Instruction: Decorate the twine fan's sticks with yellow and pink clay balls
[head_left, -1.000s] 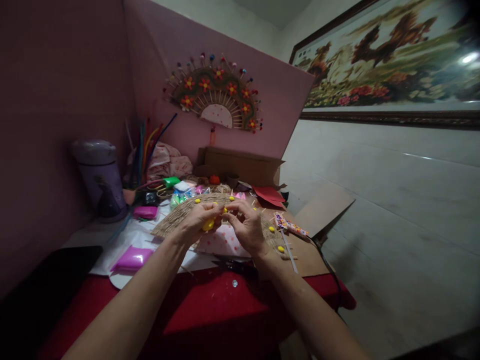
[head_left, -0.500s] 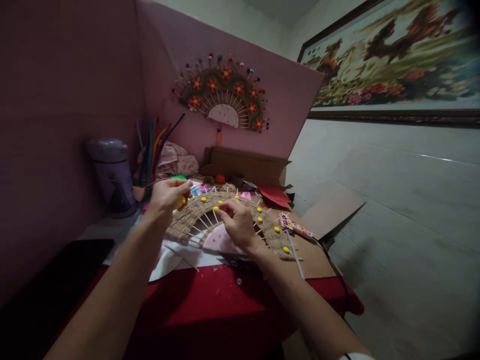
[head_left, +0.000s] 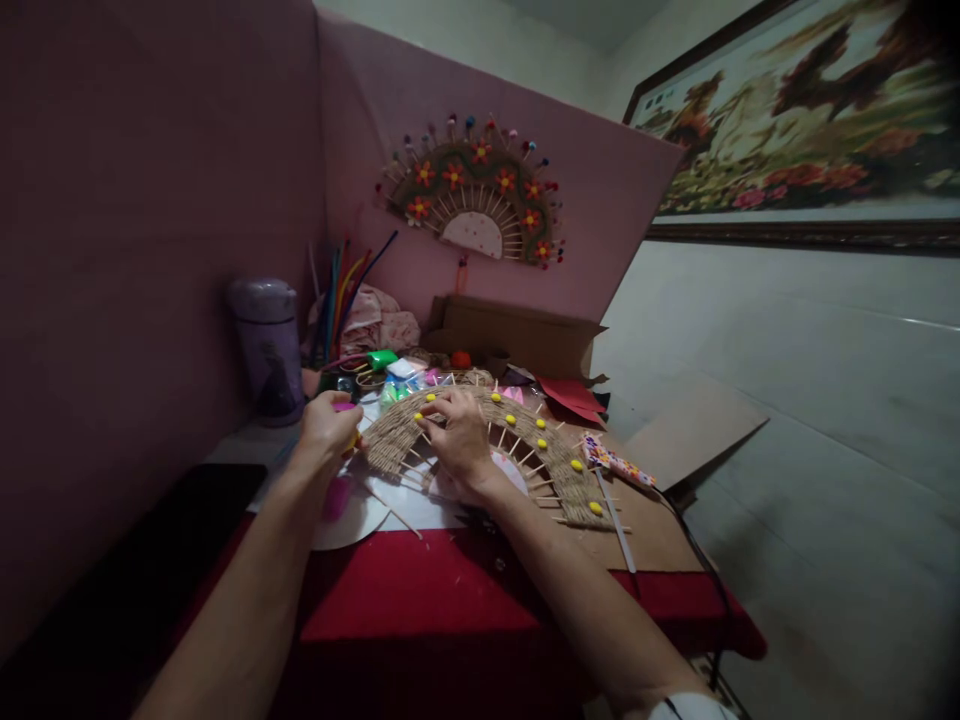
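A woven tan fan (head_left: 390, 435) with thin sticks and several yellow dots lies on the table, its pale dotted centre partly behind my right hand. My right hand (head_left: 459, 440) is over the fan's left part, thumb and finger closed at a yellow dot (head_left: 418, 416) on the weave. Left of the fan, my left hand (head_left: 327, 428) is closed around a yellow lump (head_left: 352, 443), which shows only in part at the fingertips.
Behind the fan lie colourful packets (head_left: 397, 385) and a cardboard box (head_left: 517, 335). A purple tumbler (head_left: 270, 350) stands left. A patterned glue gun (head_left: 619, 463) with a cable lies right. A decorated fan (head_left: 472, 200) hangs on the pink board.
The view has shifted, so the scene sits further right. My right hand has moved left along the fan to another yellow dot. My left hand has lowered beside the fan's left end.
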